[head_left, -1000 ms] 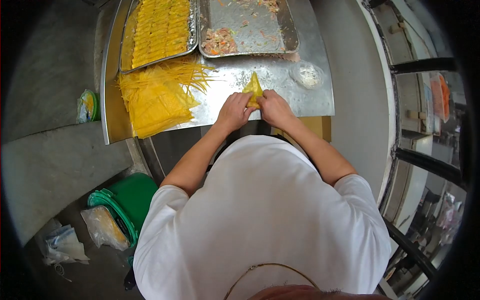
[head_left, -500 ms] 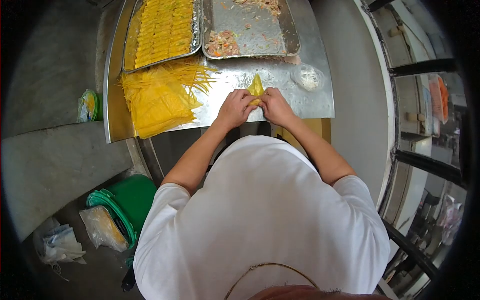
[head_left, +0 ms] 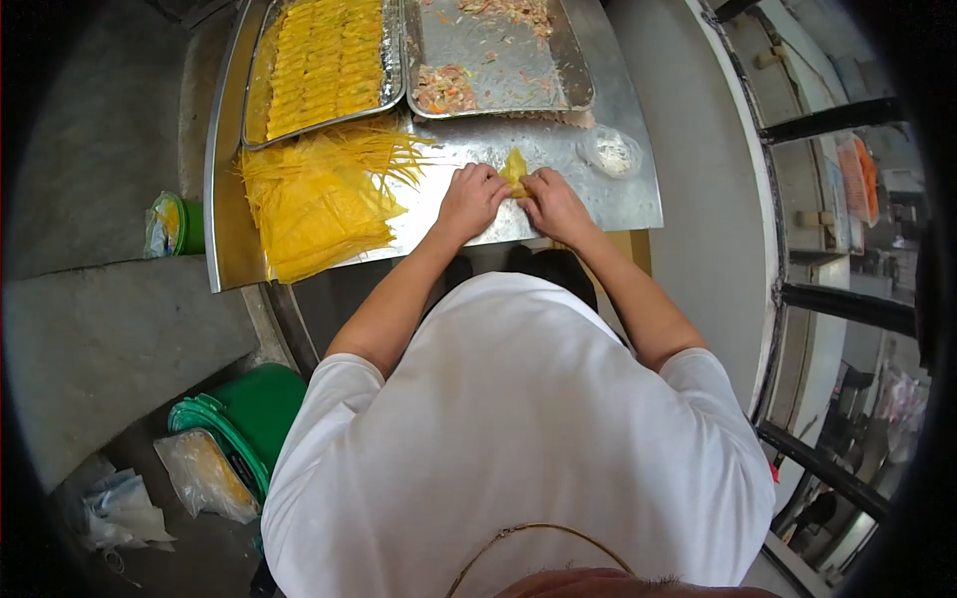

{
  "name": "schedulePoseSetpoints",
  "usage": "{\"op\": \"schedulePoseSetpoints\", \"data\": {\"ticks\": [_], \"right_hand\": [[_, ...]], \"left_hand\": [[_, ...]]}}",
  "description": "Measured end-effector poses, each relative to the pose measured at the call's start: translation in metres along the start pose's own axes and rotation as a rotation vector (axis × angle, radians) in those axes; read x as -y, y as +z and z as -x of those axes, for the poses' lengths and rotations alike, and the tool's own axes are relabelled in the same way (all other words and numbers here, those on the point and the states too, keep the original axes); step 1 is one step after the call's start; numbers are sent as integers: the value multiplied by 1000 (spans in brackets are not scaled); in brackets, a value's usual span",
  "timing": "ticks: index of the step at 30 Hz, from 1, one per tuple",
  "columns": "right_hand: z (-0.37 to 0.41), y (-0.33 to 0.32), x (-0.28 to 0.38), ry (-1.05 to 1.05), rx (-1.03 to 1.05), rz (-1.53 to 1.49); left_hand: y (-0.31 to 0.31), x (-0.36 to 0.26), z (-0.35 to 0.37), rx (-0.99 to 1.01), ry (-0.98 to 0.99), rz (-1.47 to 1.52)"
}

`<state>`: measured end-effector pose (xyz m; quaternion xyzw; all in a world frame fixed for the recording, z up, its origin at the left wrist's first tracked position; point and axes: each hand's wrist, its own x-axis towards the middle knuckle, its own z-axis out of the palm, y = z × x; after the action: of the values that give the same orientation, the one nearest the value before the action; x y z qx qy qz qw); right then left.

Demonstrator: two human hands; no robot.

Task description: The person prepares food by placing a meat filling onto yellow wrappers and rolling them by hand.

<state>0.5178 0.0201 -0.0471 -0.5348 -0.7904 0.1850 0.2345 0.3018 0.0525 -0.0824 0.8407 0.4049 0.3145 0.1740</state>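
Two hands work one parcel – the left hand (head_left: 471, 199) and the right hand (head_left: 556, 204) meet over a small yellow parcel (head_left: 515, 169), a thin sheet folded to a point that sticks out away from the person. Both hands have their fingers curled in, tips pinching the parcel's near end from either side, and it rests on the worktop (head_left: 608, 204) a little right of the middle, not far from the near edge. The worktop is a bare steel sheet, shiny and scuffed, with a raised lip on the left. Two steel trays sit side by side along its far edge: the left tray (head_left: 394, 62) is packed with neat rows of yellow folded pieces, and the right tray (head_left: 508, 65) is mostly bare metal, with one heap of chopped filling (head_left: 444, 88) at its near left corner and scraps beyond. One loose stack of yellow sheets (head_left: 319, 204), frayed into thin strips on its far side, fills the left near part. One small round bowl (head_left: 611, 151) of pale stuff stands near the right edge – bare steel lies between it and the right hand.
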Motion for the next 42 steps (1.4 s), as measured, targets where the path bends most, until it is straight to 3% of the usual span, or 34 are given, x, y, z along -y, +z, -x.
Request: {"op": "schedulePoseSetpoints", "data": {"ticks": [6, 10, 13, 14, 16, 23, 26, 28, 29, 31, 35, 37, 38, 40, 42], "right_hand": [[2, 6, -8, 49, 53, 42], [-1, -20, -11, -4, -61, -50], [9, -59, -38, 146, -262, -17], [12, -72, -56, 153, -257, -19], [16, -97, -88, 312, -247, 282], [27, -100, -132, 249, 38, 500], [22, -109, -142, 374, 40, 251], [20, -114, -149, 773, -33, -555], [21, -117, -152, 771, -24, -553], [17, -134, -140, 938, -18, -1050], [3, -141, -107, 906, 46, -1128], [-3, -126, -87, 568, 145, -704], [-6, -117, -77, 561, 156, -706], [-10, -101, -55, 24, 174, -133], [-13, -105, -42, 64, 204, -86]], "left_hand": [[-2, 1, 3, 43, 103, 27], [-1, 3, -2, 54, 78, -8], [-3, -3, -1, 59, 65, -36], [-3, -4, -1, 67, 61, -31], [-4, -5, -4, 33, 76, -33], [-3, -8, -6, 66, 76, -79], [-6, -9, -9, 43, 105, -124], [-4, -9, -8, 46, 98, -126], [-4, -7, -9, 48, 95, -115], [-4, -7, -8, 46, 82, -106], [-3, -6, -6, 58, 50, -106], [-2, -6, -5, 48, 53, -104], [-3, -6, -5, 44, 42, -110], [-4, -7, -5, 43, 71, -115], [-2, -6, -4, 25, 73, -92]]}}
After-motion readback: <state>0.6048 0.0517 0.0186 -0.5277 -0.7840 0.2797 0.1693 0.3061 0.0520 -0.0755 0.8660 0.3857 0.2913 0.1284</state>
